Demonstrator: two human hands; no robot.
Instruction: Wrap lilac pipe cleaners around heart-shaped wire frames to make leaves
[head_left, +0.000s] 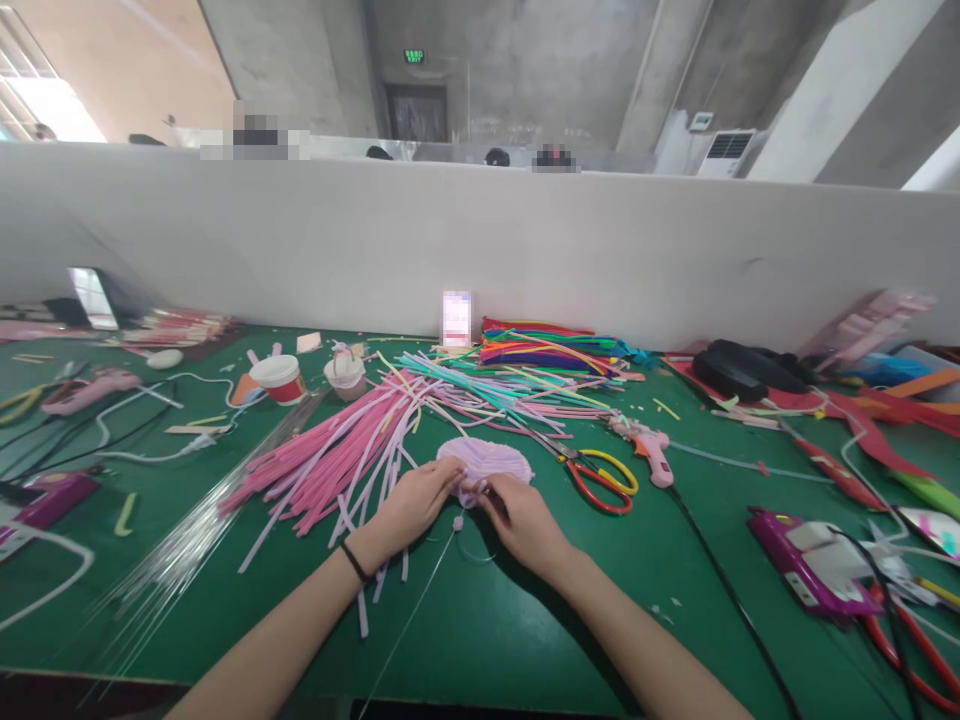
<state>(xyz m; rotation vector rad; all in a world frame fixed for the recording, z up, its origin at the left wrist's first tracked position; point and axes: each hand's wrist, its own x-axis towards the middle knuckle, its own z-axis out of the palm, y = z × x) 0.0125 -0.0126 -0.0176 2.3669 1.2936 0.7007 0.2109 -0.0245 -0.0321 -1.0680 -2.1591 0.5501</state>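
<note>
A flat lilac piece [491, 458], apparently made of fuzzy pipe cleaners laid side by side, is between my two hands over the green table. My left hand [435, 485] has its fingers closed on the near left edge. Opposite it, my right hand [517, 515] pinches the near right edge. Both sets of fingertips meet close together, so the exact grip is partly hidden. Below them hangs a thin wire with a small lilac knot [457, 523]. Pink pipe cleaners [330, 455] lie to the left, mixed with lilac ones.
Scissors with red and yellow handles [600, 482] and a pink glue gun [651, 450] lie at right. Coloured pipe cleaners [547, 350] and a phone [456, 320] are at the back. A paper cup [279, 380], clear sticks [187, 530] and a purple power strip [814, 570] also occupy the table [540, 660].
</note>
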